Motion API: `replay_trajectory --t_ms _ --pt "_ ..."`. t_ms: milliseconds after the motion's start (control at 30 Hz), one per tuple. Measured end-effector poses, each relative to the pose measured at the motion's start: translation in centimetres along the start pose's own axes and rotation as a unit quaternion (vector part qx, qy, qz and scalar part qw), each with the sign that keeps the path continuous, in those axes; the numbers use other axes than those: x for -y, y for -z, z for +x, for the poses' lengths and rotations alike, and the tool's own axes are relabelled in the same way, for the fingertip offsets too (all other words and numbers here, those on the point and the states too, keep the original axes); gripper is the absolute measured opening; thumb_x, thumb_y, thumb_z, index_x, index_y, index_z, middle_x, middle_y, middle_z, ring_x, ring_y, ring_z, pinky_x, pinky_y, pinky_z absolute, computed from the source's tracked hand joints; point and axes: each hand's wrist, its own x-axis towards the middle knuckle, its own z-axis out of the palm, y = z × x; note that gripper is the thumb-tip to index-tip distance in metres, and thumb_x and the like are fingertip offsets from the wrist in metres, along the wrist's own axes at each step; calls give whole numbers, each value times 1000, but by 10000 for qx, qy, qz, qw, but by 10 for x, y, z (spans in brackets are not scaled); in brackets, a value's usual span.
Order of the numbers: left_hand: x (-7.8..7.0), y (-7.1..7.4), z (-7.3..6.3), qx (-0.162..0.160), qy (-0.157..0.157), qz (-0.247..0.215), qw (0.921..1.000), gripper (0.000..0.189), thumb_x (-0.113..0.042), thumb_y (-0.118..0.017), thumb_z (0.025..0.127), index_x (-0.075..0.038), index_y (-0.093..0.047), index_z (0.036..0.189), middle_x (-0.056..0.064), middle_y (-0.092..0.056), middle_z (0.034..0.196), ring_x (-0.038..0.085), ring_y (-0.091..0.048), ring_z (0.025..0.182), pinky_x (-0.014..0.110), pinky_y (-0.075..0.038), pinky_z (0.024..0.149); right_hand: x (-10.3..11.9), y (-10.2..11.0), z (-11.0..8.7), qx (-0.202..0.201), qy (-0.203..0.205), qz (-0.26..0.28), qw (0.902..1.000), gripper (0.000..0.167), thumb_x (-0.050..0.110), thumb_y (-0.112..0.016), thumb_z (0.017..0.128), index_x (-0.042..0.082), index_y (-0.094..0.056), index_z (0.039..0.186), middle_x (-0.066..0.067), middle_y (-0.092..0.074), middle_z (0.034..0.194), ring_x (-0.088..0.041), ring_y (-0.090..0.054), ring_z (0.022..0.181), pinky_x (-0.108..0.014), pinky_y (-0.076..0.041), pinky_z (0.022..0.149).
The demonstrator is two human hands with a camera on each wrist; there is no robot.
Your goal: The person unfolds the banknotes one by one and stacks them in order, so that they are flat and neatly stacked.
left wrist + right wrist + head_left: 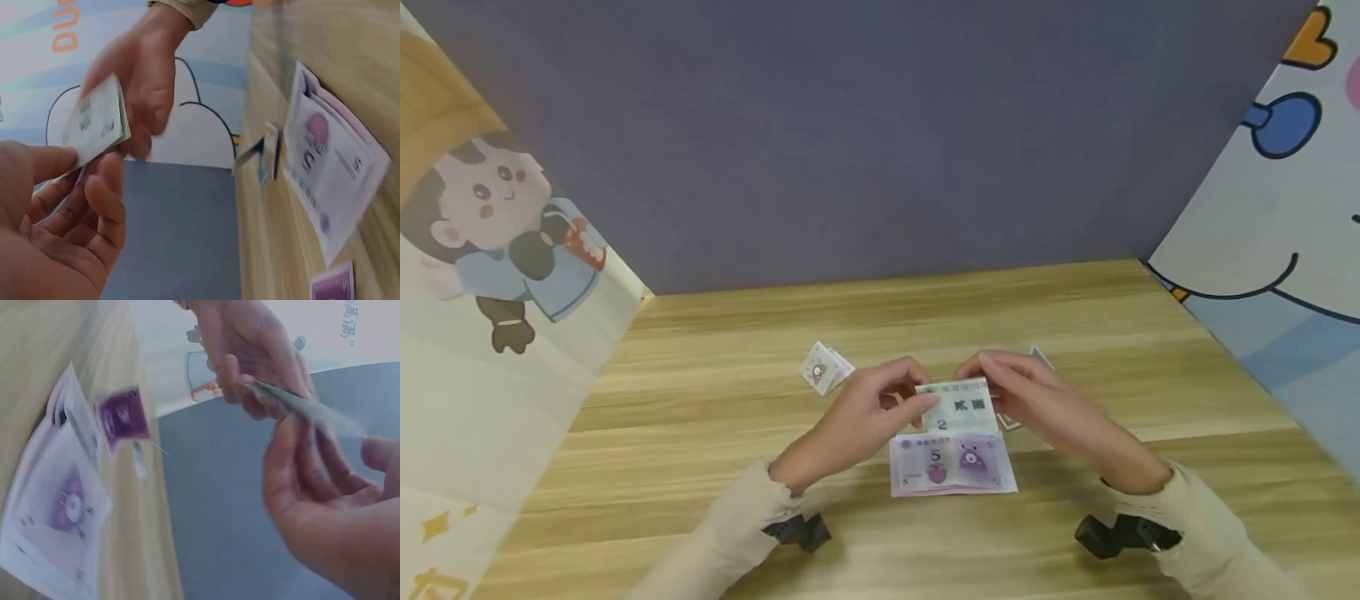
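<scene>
A green play banknote (956,408) marked 2 is up in the air between the two hands. My left hand (868,412) pinches its left edge, thumb on the front; the left wrist view shows the note (100,125) folded over in layers. At the other edge is my right hand (1037,396), its bent fingertips behind the note. In the right wrist view, the right thumb (381,454) stands off from the note's edge (331,419). Below lie purple play banknotes (953,479) marked 5, stacked and creased, on the wooden table.
Behind the left hand a small folded note (820,369) stands tented on the table (715,400). Another folded note (1011,422) is mostly covered by the right hand. A grey panel (880,150) closes off the back, with cartoon-printed walls at both sides.
</scene>
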Motion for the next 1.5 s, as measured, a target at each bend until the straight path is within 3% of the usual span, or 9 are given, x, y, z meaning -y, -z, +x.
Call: replay_trajectory --t_ms 133,300,433,600,833,967,1067,1300,1500 --pt "2 2 1 -14 -210 399 9990 8 -18 -64 99 -11 -66 97 -2 -66 85 10 -61 76 26 -51 56 -8 -2 5 285 -309 637 9971 44 35 -32 110 4 -57 129 -8 -62 121 -20 -61 108 -34 -52 92" --pt "-2 7 3 146 -337 609 9975 7 -18 -65 98 -12 -67 97 -5 -66 84 7 -61 73 25 -51 57 -5 2 -1 75 48 20 10000 40 27 -33 111 2 -55 131 -13 -58 126 -21 -61 110 -34 -53 92" --pt "-7 11 2 309 -143 77 9994 7 -15 -65 97 -9 -66 96 -1 -65 77 15 -61 64 25 -51 53 6 5 -9 -154 542 -959 9938 31 12 -41 108 4 -56 133 -16 -58 129 -24 -64 107 -35 -56 86" --pt "-8 13 -1 398 124 -455 9981 5 -12 -65 97 -7 -66 97 4 -63 72 20 -59 58 25 -47 46 14 0 -13 105 855 -1188 9892 35 -2 -55 99 7 -60 133 -14 -63 127 -27 -66 102 -39 -59 76" --pt "-6 12 0 -63 -91 -523 9986 8 -8 -64 97 -6 -69 102 4 -65 79 22 -60 59 34 -54 49 12 -7 -12 -121 875 -1271 9879 38 -1 -60 97 7 -61 134 -11 -67 120 -25 -66 93 -37 -59 72" --pt "-4 11 1 -443 -577 -53 9973 13 -8 -63 98 -3 -72 107 4 -68 83 16 -60 61 27 -54 51 10 -10 -12 -545 1077 -1756 9770 38 0 -61 97 10 -62 134 -7 -69 107 -20 -65 85 -32 -56 64" --pt "-2 11 2 -745 -1125 860 9871 18 -9 -63 98 -2 -72 112 3 -72 89 6 -58 62 20 -53 55 9 -15 -12 -856 1274 -2217 9630 38 2 -63 96 13 -64 133 -1 -69 89 -17 -64 73 -30 -53 57" --pt "1 10 1 -1209 -2006 2536 9385 25 -6 -65 96 0 -70 120 8 -74 98 7 -63 71 10 -50 65 7 -23 -8 -1019 1817 -2459 9466 42 -6 -64 93 6 -62 133 6 -64 74 -11 -61 58 -26 -52 50" --pt "2 11 0 -1295 -2036 2521 9371 23 -2 -67 93 0 -71 116 10 -75 101 7 -65 71 8 -49 63 6 -24 -5 -985 1881 -2541 9436 41 -5 -65 92 8 -62 131 4 -63 77 -11 -63 63 -27 -56 57"
